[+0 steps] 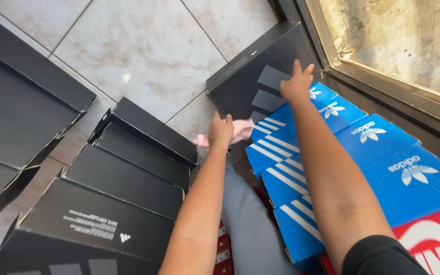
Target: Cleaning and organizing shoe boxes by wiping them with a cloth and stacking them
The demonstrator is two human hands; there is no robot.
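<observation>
A black shoebox (253, 84) stands tilted in the upper middle of the frame, against the window frame (383, 76). The right hand (296, 84) lies on its face, fingers spread. The left hand (221, 130), at the box's lower edge, grips a pink cloth (241, 130). Blue striped shoeboxes (332, 153) are stacked to the right, more black shoeboxes (123, 188) at lower left on the tiled floor (143, 46).

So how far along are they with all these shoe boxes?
Looks done: blue boxes lined up by the window frame. In hand: right hand on a leaning black box, left hand holding a pink cloth. Left: black boxes loose on the tile floor.
</observation>
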